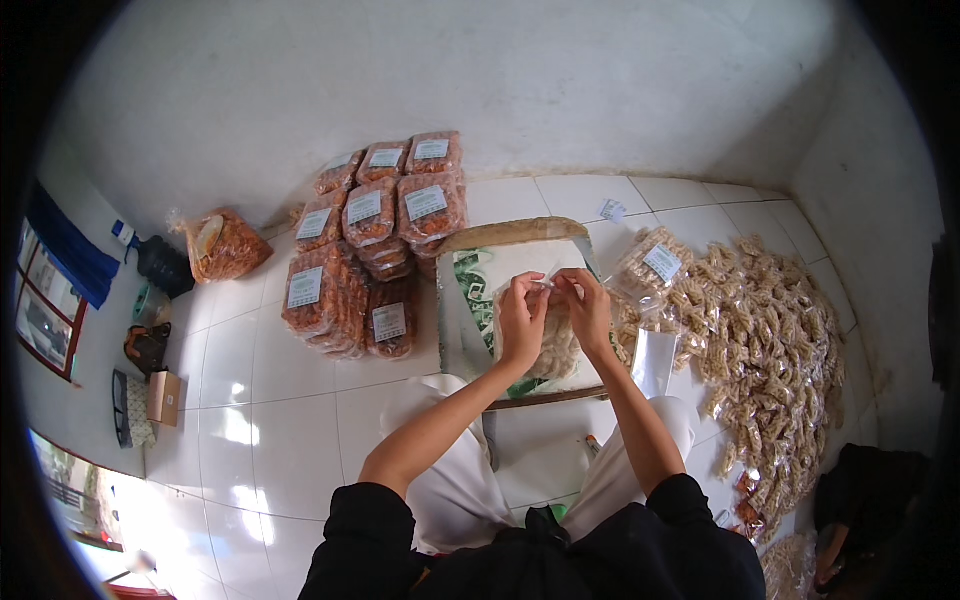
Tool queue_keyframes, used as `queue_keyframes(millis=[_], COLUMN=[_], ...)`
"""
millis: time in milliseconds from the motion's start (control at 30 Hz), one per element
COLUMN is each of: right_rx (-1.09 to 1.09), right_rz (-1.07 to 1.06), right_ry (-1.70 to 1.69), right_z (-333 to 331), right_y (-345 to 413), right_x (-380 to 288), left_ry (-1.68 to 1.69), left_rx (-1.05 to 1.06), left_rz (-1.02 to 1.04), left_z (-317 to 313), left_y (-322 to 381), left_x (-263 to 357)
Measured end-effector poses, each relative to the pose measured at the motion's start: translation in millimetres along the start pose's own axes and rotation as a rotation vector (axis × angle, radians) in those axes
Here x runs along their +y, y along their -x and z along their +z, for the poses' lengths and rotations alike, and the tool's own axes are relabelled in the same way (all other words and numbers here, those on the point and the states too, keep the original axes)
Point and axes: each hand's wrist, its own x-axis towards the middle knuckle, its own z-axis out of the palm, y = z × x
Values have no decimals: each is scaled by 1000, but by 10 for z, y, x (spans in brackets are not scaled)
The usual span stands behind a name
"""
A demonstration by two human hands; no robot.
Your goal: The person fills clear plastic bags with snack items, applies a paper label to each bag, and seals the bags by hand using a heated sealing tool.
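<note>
My left hand (pixel 523 319) and my right hand (pixel 587 311) meet over a low table (pixel 559 232), with their fingertips pinching the top edge of a clear plastic bag. The bag of pale snacks (pixel 556 349) lies on the table below my hands, partly hidden by them. Beside the table on the right, a labelled pack of pale snacks (pixel 643 262) rests near a stack of flat clear plastic bags (pixel 654 363).
Labelled packs of orange-brown snacks (pixel 367 210) are stacked on the left. A large heap of small snack bags (pixel 772 360) covers the floor at right. Further left are a filled sack (pixel 225 244) and a water bottle (pixel 163 266). Another person (pixel 862 502) is at lower right.
</note>
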Motion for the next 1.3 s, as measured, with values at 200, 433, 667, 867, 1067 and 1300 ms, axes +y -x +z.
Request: queue_keyframes(millis=[200,433,667,867,1067,1300], right_rx=[40,114,56,41,64,71], right_rz=[-70,-276,-317,-132,-77,-148], right_ry=[106,124,164,30,41,55], right_z=[50,106,32,38,11,-51], right_y=[-81,-118,-86,0,27,20], right_x=[-61,10,74,-1,-14,-1], left_ry=[-47,-267,-153,-176,-208,-187], left_rx=[52,-43,-52,-37,0,72], left_rz=[52,232,139,161,228,197], left_z=[-18,-144,-89,-89,-32,46], left_y=[-146,-227,-117,-72,-23,-19], left_x=[-25,-97,-45,-89,-8,-65])
